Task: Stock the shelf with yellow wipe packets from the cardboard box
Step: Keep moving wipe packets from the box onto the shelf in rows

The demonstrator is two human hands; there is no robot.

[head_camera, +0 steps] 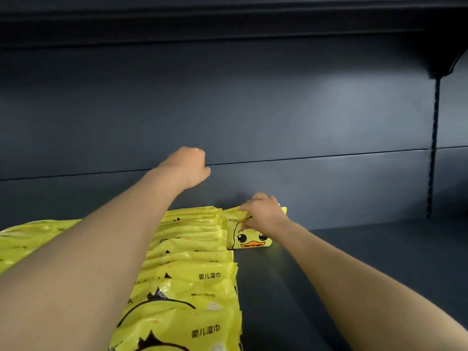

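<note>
While pinching top edge of duck-face wipe packet (249, 238) with right hand (263, 214), judged it light, soft, slippery; held left hand (187, 165) curled, seemingly empty.

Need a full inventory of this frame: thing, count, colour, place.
Laid wipe packets: many, overlapping, uncountable; yellow; rows on shelf left.
Upright duck-face packet: one front visible; yellow; rear, right of rows.
Shelf: one; dark blue-grey; beneath packets.
Back panel: one; dark blue-grey; behind.
Upper shelf: one; dark; across top.
Slotted upright: one; black; far right.
Left hand: one; curled, nothing seen inside; raised near back panel.
Right hand: one; grip on upright packet's top.
</note>
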